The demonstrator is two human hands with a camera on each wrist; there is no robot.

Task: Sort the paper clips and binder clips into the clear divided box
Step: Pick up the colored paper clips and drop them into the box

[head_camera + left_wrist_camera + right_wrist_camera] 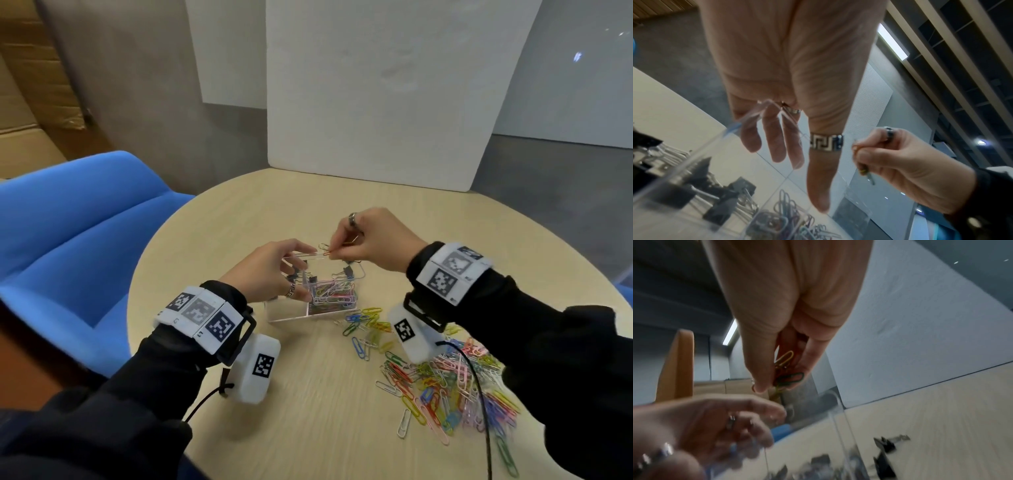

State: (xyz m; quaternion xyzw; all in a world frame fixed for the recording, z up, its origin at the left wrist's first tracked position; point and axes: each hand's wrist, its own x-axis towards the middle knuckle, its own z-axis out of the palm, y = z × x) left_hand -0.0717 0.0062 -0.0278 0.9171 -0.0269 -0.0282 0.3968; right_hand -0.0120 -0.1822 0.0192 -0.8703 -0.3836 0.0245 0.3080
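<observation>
Your right hand (pixel 371 240) pinches a small bunch of coloured wire paper clips (pixel 786 369) between thumb and fingertips, yellow, green and red ones showing in the right wrist view, just above the far rim of the clear divided acrylic box (pixel 291 317). A dark ring sits on 1 finger of that hand. Your left hand (pixel 270 269) grips the box's left wall, thumb inside over the clips and fingers curled round the outside; its thumb wears a silver ring with a black Greek-key pattern (pixel 826 142), and no writing on it can be read.

Inside the box, the near-right compartment holds a heap of coloured paper clips (pixel 334 294), and the far compartments hold black binder clips with silver handles (pixel 731 199). More black binder clips (pixel 885 446) lie on the table just right of the box.

Right of the box and nearer you, loose coloured paper clips (pixel 445 387) spread over the round pale wood table (pixel 308 411). White wrist bands carry black-and-white square marker tags (pixel 442 281); they show no legible text. A blue upholstered chair (pixel 68 240) stands left of the box, and a white foam board (pixel 394 85) beyond it.
</observation>
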